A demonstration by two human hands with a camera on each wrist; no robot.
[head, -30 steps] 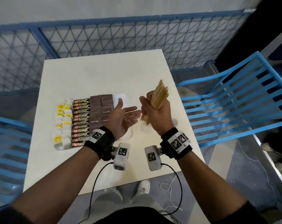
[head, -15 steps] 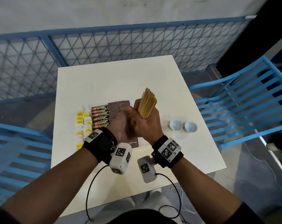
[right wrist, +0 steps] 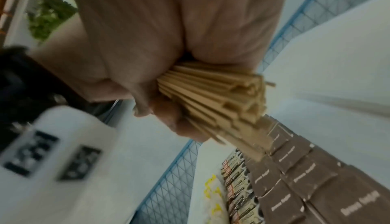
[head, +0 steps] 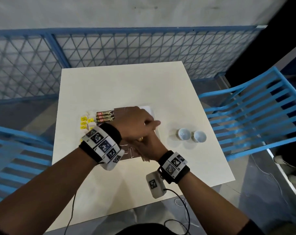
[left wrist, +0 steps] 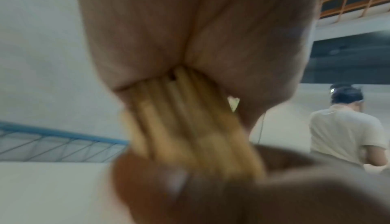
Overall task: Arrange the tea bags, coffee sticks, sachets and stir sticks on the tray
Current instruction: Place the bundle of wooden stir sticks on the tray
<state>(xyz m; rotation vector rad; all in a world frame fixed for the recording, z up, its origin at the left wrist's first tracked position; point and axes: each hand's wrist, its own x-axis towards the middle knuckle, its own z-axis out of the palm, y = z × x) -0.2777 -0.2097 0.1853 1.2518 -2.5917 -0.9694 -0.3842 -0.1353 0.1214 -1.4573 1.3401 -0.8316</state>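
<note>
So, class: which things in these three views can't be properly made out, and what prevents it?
- Stir sticks: head view, hidden beneath the left hand and right hand; count unreadable.
- Tray: head view, mostly covered by both hands.
- Tea bags: print too small.
- Left wrist view: motion-blurred.

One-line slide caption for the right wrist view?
Right hand grips a bundle of stir sticks above rows of brown sugar sachets.

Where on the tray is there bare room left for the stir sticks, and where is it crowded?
The one bare patch showing on the tray is its right strip, between the brown sachets and the two small bowls. The left is packed with tea bags and coffee sticks. Both hands cover the middle, holding the stir sticks.
</note>
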